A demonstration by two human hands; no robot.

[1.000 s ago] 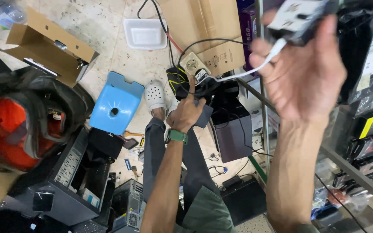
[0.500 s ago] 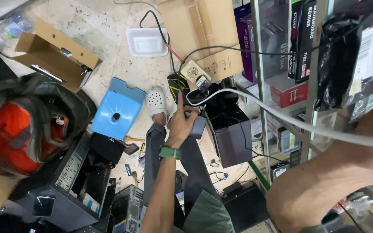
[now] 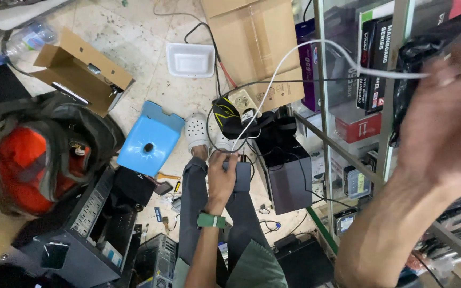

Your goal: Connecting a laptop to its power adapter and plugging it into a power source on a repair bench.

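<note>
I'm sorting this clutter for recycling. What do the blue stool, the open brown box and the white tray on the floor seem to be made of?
Blue stool: likely moulded plastic, smooth with a slight sheen and a round centre hole. Open brown box: corrugated cardboard, matte, with folded flaps. White tray: probably foam or thin plastic, matte white with rounded rim; the look leaves that open.

A: Which items lie on the floor (image 3: pixel 134 58)?

B: An open cardboard box (image 3: pixel 81 72), a white foam tray (image 3: pixel 190 60) and a blue plastic stool (image 3: pixel 150 140). A plastic bottle (image 3: pixel 25 40) lies at the upper left.

A: And at the lower left?

B: An open computer case (image 3: pixel 89 224), below an orange-and-grey backpack (image 3: pixel 33 160). Boxed goods fill the glass shelf (image 3: pixel 358 122) on the right.
</note>
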